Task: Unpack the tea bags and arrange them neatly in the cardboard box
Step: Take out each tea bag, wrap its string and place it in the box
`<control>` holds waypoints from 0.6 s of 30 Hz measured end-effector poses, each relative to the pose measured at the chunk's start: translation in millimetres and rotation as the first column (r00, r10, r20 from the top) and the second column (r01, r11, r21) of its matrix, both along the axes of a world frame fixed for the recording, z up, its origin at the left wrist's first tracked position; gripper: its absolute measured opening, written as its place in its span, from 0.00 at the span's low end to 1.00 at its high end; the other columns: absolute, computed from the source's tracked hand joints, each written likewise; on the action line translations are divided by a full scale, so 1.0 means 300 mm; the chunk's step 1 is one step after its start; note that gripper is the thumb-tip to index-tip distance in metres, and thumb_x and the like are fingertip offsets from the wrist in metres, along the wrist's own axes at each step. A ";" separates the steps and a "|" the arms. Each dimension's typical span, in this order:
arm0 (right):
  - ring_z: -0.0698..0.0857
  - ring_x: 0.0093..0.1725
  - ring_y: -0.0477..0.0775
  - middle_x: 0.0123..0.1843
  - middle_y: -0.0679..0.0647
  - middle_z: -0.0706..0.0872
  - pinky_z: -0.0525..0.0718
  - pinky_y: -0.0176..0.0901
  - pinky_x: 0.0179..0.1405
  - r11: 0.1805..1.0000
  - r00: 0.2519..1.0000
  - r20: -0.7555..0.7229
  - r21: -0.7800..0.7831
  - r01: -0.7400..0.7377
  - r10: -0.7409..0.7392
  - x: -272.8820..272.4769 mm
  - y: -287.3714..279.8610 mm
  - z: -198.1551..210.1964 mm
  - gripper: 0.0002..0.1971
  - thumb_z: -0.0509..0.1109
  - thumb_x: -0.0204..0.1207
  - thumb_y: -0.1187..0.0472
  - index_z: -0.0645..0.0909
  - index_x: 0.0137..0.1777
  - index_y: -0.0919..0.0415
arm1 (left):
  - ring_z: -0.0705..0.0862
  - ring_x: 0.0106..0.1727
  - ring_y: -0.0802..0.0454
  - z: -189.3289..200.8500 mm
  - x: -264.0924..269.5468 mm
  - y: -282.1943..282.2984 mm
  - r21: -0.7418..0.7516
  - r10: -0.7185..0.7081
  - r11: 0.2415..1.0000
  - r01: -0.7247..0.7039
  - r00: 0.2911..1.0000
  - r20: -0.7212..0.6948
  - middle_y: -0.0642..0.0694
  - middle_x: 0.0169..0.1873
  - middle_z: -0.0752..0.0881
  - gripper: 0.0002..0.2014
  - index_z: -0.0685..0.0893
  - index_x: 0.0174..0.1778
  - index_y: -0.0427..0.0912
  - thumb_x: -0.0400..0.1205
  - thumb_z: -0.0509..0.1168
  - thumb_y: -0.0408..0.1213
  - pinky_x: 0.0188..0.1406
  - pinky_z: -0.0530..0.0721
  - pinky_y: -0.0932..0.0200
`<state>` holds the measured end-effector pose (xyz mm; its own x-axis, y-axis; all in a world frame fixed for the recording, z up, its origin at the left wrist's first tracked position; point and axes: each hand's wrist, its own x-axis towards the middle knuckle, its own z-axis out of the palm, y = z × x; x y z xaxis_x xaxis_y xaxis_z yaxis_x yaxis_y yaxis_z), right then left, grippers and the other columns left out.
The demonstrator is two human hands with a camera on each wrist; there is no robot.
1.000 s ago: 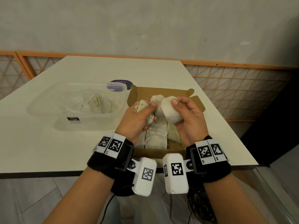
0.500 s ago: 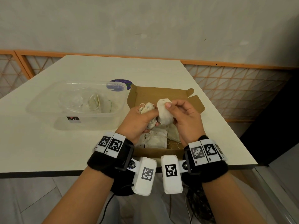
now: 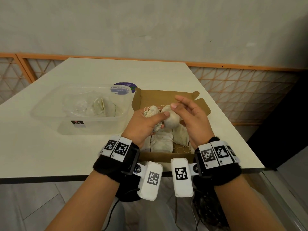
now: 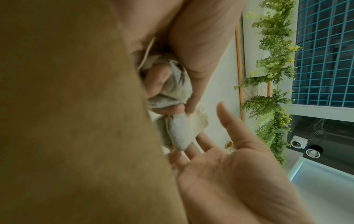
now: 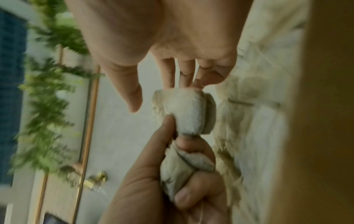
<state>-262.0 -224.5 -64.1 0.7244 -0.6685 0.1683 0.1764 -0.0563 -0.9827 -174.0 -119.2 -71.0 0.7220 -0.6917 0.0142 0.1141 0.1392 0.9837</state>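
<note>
Tea bags (image 3: 152, 112) are bunched in the left hand (image 3: 143, 125), fingers curled tight round them above the cardboard box (image 3: 166, 97). Right hand (image 3: 191, 119) fingers (image 5: 168, 72) are spread, only touching one bag. Next, likely pinch it free and lay it flat in the row.

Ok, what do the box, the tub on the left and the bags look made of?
Box: brown matte cardboard with folded flaps. Tub: clear, slightly frosted plastic; its contents show through. Tea bags: off-white, fibrous filter paper, probably, crumpling softly in the left hand.
</note>
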 end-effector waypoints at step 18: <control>0.86 0.41 0.54 0.43 0.62 0.89 0.81 0.43 0.53 0.732 0.676 -0.736 -0.470 -0.493 -0.017 -0.224 -0.160 0.214 0.04 0.71 0.74 0.59 0.83 0.45 0.58 | 0.81 0.28 0.59 -0.006 0.011 -0.004 -0.034 -0.007 0.999 0.005 0.999 -0.049 0.49 0.35 0.88 0.02 0.84 0.42 0.45 0.80 0.69 0.38 0.18 0.69 0.69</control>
<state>-329.4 -272.6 0.1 0.9118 -0.3871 -0.1370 -0.3904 -0.7139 -0.5814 -170.7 -120.3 -72.7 0.7182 -0.6958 0.0020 0.1631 0.1710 0.9717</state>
